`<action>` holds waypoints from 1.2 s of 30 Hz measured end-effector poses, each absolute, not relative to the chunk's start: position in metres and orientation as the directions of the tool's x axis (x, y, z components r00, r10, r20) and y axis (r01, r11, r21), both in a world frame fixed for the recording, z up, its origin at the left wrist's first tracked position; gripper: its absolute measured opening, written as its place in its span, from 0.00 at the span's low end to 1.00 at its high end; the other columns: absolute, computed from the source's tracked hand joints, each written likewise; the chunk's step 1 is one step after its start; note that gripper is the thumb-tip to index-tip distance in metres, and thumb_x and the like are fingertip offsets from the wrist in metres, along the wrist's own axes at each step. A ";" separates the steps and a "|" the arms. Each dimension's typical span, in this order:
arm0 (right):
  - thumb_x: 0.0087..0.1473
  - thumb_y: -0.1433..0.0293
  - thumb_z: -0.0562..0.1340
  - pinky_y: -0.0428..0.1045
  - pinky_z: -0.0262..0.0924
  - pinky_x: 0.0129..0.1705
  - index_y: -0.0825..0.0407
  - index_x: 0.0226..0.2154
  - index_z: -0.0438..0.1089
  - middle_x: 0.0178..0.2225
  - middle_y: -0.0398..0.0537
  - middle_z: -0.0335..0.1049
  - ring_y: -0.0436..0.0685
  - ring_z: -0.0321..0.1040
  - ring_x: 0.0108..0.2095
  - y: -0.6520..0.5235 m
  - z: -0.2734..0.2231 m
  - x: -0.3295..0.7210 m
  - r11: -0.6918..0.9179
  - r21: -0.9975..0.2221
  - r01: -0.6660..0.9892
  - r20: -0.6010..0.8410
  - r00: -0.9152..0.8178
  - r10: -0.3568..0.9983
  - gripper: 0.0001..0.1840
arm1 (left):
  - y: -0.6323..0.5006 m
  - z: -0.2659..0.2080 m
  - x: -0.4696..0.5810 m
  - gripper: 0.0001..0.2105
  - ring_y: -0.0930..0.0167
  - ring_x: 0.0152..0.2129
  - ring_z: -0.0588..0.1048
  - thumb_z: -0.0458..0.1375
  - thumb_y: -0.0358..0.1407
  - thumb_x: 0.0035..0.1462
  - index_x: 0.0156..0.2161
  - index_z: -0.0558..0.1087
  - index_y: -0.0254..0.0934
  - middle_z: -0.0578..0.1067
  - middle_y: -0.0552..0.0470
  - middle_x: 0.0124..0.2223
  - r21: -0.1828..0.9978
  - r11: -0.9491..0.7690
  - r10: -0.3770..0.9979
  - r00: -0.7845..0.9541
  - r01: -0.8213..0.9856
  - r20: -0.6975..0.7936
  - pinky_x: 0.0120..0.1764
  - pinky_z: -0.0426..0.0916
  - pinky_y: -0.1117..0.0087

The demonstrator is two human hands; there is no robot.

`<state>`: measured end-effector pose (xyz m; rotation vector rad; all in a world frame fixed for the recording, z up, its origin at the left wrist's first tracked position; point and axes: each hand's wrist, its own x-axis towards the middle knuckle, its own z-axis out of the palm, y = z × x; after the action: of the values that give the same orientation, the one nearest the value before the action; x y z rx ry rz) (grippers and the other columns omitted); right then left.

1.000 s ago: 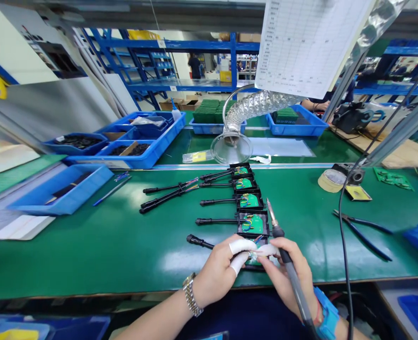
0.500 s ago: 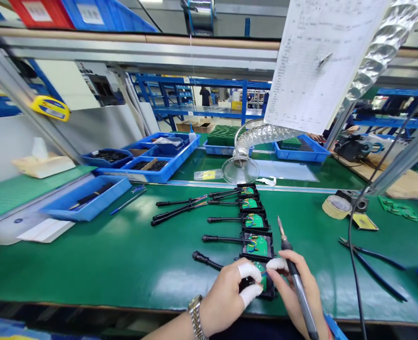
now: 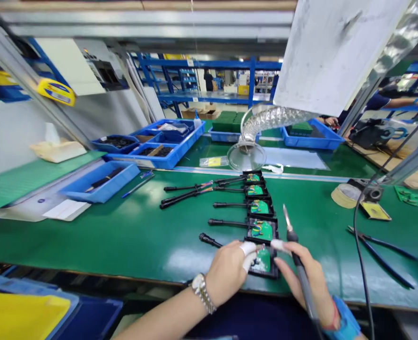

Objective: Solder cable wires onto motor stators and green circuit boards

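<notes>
My right hand [image 3: 310, 274] holds a soldering iron [image 3: 303, 281], its tip pointing up and away from me; thumb and index finger are apart beside the nearest circuit board. My left hand [image 3: 230, 267], with white finger cots and a wristwatch, is closed in a pinch over the left edge of that green circuit board [image 3: 263, 259], on what looks like a thin wire. The board sits in a black housing [image 3: 274, 269] with a black cable [image 3: 210, 240] leading left. Behind it, several similar housings with boards [image 3: 261, 230] and cables stand in a column.
A fume extraction hood [image 3: 246, 156] stands behind the column. Blue bins [image 3: 166, 160] and a pen [image 3: 132, 188] lie to the left. Pliers [image 3: 382, 252], a tape roll [image 3: 346, 195] and a hanging cord [image 3: 358, 245] are on the right. Another person's arm [image 3: 403, 102] shows at the back right.
The view has tilted downward, so the bench appears higher. My right thumb and index finger have moved apart, off the board's wires, and more of the nearest board shows. The soldering iron stays in hand.
</notes>
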<state>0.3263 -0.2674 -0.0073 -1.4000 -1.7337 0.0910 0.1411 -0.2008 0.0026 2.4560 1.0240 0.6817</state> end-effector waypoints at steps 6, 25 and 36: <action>0.52 0.74 0.57 0.49 0.67 0.45 0.51 0.49 0.55 0.45 0.53 0.68 0.54 0.69 0.44 -0.282 -0.035 0.341 0.324 -0.645 0.692 0.401 -0.055 0.914 0.21 | -0.188 0.011 0.128 0.10 0.68 0.32 0.72 0.50 0.34 0.58 0.38 0.73 0.39 0.75 0.51 0.31 0.440 -0.535 0.822 0.564 0.721 0.076 0.37 0.65 0.69; 0.48 0.77 0.59 0.47 0.64 0.28 0.49 0.44 0.67 0.23 0.44 0.66 0.51 0.64 0.25 -0.303 0.007 0.335 0.395 -0.541 0.742 0.540 -0.055 0.840 0.19 | -0.191 0.009 0.159 0.09 0.67 0.31 0.70 0.50 0.33 0.57 0.33 0.72 0.35 0.70 0.49 0.33 0.209 -0.576 0.798 0.599 0.790 -0.063 0.32 0.63 0.68; 0.49 0.76 0.58 0.46 0.62 0.27 0.52 0.39 0.71 0.21 0.44 0.64 0.50 0.63 0.24 -0.288 -0.008 0.328 0.358 -0.569 0.741 0.488 -0.047 0.872 0.13 | -0.192 0.002 0.159 0.09 0.69 0.30 0.69 0.49 0.34 0.58 0.33 0.72 0.35 0.70 0.50 0.32 0.189 -0.580 0.803 0.595 0.792 -0.027 0.31 0.62 0.69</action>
<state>0.3283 -0.2876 -0.0075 -1.4167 -1.8160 0.2056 0.1589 -0.1917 0.0022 2.6399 1.3340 0.0913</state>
